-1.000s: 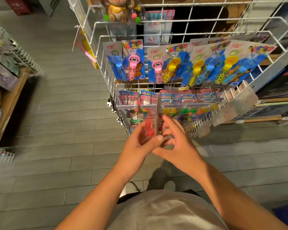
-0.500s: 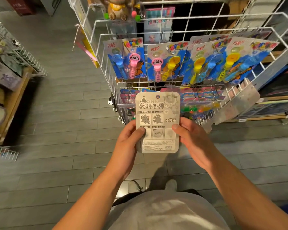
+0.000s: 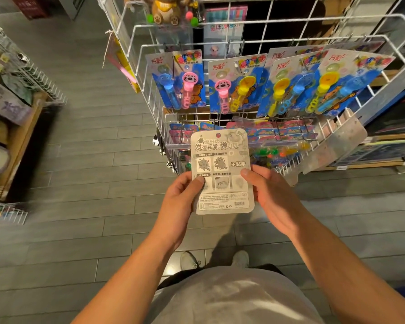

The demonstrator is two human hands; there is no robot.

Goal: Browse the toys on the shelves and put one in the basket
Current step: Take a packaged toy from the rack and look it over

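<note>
Before the white wire rack (image 3: 222, 29), at chest height in the head view: a grey toy card (image 3: 222, 174) held upright, printed back toward the camera, long axis running up and away toward the rack, hang-hole at the far end. Left hand (image 3: 180, 202) curled round the card's left edge, thumb lying across the printed face, fingers hidden behind. Right hand (image 3: 269, 195) pinching the right edge, thumb on the face, remaining fingers behind and out of sight. Card squarely between both hands, neither clearly nearer; lower corners close to the wrists, top edge overlapping the lower wire bin (image 3: 290, 146) of small bright packets, whether touching it cannot be told. Above that, a row of blue bubble-wand cards (image 3: 239, 83) hanging on hooks, a plush bear (image 3: 166, 10) higher up. Off to the left, a wooden shelf (image 3: 17, 136) with boxed goods; grey tile floor (image 3: 80, 160) and two shoes below. No basket anywhere in view, so no telling which way the card must travel; probably a one-handed carry once released by the other, likely down or to one side. Browsing step apparently near its end, the placing not yet begun.
</note>
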